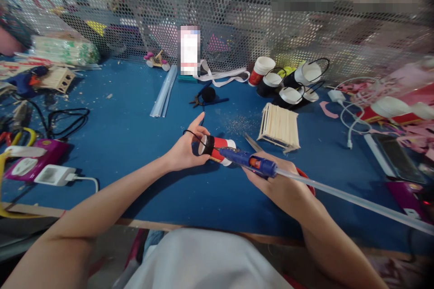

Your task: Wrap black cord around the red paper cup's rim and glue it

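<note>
My left hand (185, 150) is closed around the left end of a red and white paper cup (222, 144) lying on its side. A black band (209, 145) circles that end, and a thin black strand curves out beside my fingers. My right hand (278, 185) grips a blue hot glue gun (240, 157), its tip against or just above the cup; contact cannot be made out. A long translucent glue stick (339, 195) sticks out of its back. Scissors lie partly hidden beneath my right hand, with a blade (252, 142) and red handle (308, 183) showing.
Beyond my hands are a black ball of cord (208, 95), spare glue sticks (163, 92) and a phone (190, 49). To the right stand a wooden-stick piece (280, 126) and several black-wrapped cups (290, 95). A purple power strip (37, 160) lies left; perforated metal mesh (230, 13) borders the back.
</note>
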`<act>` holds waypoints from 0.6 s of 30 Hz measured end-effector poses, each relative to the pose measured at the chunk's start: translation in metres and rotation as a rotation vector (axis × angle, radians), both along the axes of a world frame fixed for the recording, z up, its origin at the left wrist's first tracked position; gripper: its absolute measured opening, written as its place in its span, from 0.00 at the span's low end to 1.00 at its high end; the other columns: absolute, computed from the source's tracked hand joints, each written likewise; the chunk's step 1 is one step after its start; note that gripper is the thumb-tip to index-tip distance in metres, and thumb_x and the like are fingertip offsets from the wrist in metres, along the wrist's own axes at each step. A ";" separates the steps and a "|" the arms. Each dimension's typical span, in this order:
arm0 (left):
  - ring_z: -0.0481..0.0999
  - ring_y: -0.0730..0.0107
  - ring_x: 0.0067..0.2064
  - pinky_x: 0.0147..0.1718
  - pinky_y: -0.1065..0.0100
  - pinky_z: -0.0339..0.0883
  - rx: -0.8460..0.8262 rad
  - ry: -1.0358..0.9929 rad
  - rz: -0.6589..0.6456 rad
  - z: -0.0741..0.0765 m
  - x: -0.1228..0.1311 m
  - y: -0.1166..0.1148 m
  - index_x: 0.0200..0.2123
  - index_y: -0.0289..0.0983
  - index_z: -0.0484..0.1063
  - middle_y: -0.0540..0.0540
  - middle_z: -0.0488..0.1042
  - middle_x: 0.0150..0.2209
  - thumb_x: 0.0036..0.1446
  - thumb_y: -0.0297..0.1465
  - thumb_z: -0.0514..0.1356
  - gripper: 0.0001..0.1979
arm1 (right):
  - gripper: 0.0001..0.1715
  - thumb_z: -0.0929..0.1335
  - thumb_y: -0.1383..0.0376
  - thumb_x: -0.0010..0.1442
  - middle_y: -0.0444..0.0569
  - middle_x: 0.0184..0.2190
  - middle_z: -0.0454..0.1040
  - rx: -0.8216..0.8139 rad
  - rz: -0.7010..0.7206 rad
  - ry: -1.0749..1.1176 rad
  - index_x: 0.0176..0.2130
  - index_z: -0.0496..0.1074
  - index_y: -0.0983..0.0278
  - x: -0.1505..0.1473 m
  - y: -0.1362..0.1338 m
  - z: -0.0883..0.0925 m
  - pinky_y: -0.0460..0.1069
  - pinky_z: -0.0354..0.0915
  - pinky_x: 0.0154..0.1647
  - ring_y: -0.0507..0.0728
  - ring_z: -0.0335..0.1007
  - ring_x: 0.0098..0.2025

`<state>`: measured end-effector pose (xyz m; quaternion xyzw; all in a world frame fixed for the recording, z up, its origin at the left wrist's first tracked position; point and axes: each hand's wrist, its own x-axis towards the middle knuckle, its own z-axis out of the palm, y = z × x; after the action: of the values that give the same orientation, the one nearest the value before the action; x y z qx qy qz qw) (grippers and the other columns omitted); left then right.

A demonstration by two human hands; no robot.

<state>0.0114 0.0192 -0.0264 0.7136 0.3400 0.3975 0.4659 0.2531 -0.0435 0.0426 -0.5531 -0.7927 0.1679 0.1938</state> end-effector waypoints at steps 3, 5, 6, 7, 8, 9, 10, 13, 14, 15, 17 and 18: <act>0.70 0.69 0.41 0.43 0.62 0.67 -0.015 -0.006 0.009 -0.002 0.000 0.001 0.67 0.46 0.34 0.43 0.65 0.47 0.46 0.24 0.64 0.53 | 0.05 0.65 0.65 0.58 0.46 0.25 0.75 0.013 0.010 -0.011 0.31 0.69 0.62 -0.001 -0.001 0.000 0.48 0.64 0.28 0.54 0.71 0.26; 0.70 0.69 0.41 0.43 0.62 0.67 -0.024 -0.012 0.009 -0.002 0.000 0.001 0.67 0.46 0.34 0.43 0.65 0.47 0.46 0.24 0.65 0.53 | 0.04 0.65 0.65 0.58 0.45 0.25 0.74 0.026 0.021 -0.015 0.30 0.69 0.62 -0.001 -0.001 -0.001 0.47 0.64 0.27 0.53 0.70 0.25; 0.70 0.69 0.41 0.43 0.62 0.67 -0.027 -0.017 0.009 -0.002 0.000 0.001 0.67 0.46 0.34 0.44 0.65 0.47 0.46 0.24 0.65 0.53 | 0.04 0.66 0.66 0.57 0.44 0.24 0.74 0.032 0.027 -0.017 0.30 0.69 0.62 -0.001 -0.001 -0.002 0.47 0.63 0.26 0.53 0.70 0.24; 0.69 0.68 0.42 0.43 0.62 0.67 -0.031 -0.021 0.009 -0.002 0.000 0.001 0.67 0.47 0.34 0.44 0.65 0.47 0.45 0.24 0.65 0.53 | 0.03 0.66 0.66 0.57 0.44 0.24 0.74 0.039 0.033 -0.020 0.30 0.68 0.62 -0.001 -0.001 -0.003 0.47 0.63 0.26 0.52 0.69 0.24; 0.69 0.68 0.42 0.44 0.62 0.67 -0.035 -0.025 0.009 -0.002 0.000 0.001 0.67 0.47 0.34 0.44 0.65 0.47 0.45 0.24 0.65 0.54 | 0.03 0.66 0.66 0.57 0.44 0.24 0.74 0.047 0.038 -0.022 0.30 0.68 0.62 -0.001 -0.001 -0.003 0.47 0.62 0.25 0.52 0.69 0.23; 0.69 0.68 0.42 0.44 0.62 0.66 -0.036 -0.029 0.010 -0.002 0.000 0.001 0.67 0.47 0.34 0.44 0.65 0.47 0.45 0.24 0.65 0.54 | 0.03 0.66 0.66 0.57 0.44 0.24 0.73 0.055 0.045 -0.025 0.30 0.68 0.62 -0.001 -0.001 -0.004 0.46 0.62 0.25 0.52 0.69 0.23; 0.69 0.68 0.42 0.44 0.62 0.66 -0.036 -0.032 0.012 -0.003 0.000 0.001 0.67 0.47 0.34 0.44 0.65 0.47 0.44 0.24 0.65 0.54 | 0.03 0.66 0.66 0.57 0.44 0.24 0.74 0.060 0.051 -0.027 0.30 0.68 0.62 0.000 -0.001 -0.005 0.47 0.62 0.25 0.52 0.69 0.23; 0.70 0.68 0.42 0.44 0.62 0.66 -0.025 -0.030 0.009 -0.003 0.000 0.001 0.67 0.47 0.35 0.44 0.65 0.47 0.45 0.24 0.65 0.53 | 0.03 0.65 0.65 0.57 0.45 0.26 0.74 0.048 0.038 -0.020 0.31 0.69 0.62 0.000 -0.001 -0.004 0.47 0.63 0.27 0.53 0.70 0.26; 0.70 0.68 0.43 0.44 0.62 0.66 -0.021 -0.027 0.005 -0.003 -0.001 0.001 0.67 0.47 0.34 0.43 0.65 0.48 0.46 0.24 0.65 0.53 | 0.04 0.65 0.65 0.58 0.45 0.26 0.75 0.039 0.022 -0.013 0.31 0.69 0.62 0.000 -0.001 -0.003 0.48 0.64 0.28 0.53 0.71 0.26; 0.70 0.68 0.42 0.43 0.62 0.66 -0.017 -0.022 0.002 -0.003 -0.001 0.001 0.67 0.47 0.34 0.43 0.65 0.48 0.46 0.24 0.65 0.53 | 0.04 0.65 0.64 0.58 0.46 0.26 0.75 0.023 0.007 -0.007 0.32 0.69 0.62 0.000 -0.001 -0.002 0.48 0.64 0.28 0.54 0.71 0.27; 0.70 0.68 0.42 0.43 0.62 0.67 -0.008 -0.009 -0.002 -0.003 -0.001 0.001 0.67 0.47 0.34 0.43 0.65 0.48 0.47 0.24 0.64 0.53 | 0.06 0.64 0.64 0.59 0.46 0.26 0.75 -0.015 -0.006 -0.010 0.31 0.69 0.62 0.000 0.000 0.000 0.49 0.64 0.28 0.55 0.71 0.27; 0.70 0.68 0.42 0.43 0.62 0.67 -0.002 -0.005 -0.002 -0.002 -0.001 0.001 0.67 0.47 0.34 0.43 0.65 0.48 0.47 0.24 0.65 0.53 | 0.06 0.64 0.64 0.59 0.46 0.26 0.75 -0.035 0.003 -0.019 0.31 0.69 0.62 0.000 0.000 0.001 0.49 0.64 0.27 0.55 0.71 0.27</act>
<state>0.0101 0.0199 -0.0287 0.7124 0.3388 0.3984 0.4679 0.2529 -0.0434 0.0439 -0.5569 -0.7922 0.1768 0.1760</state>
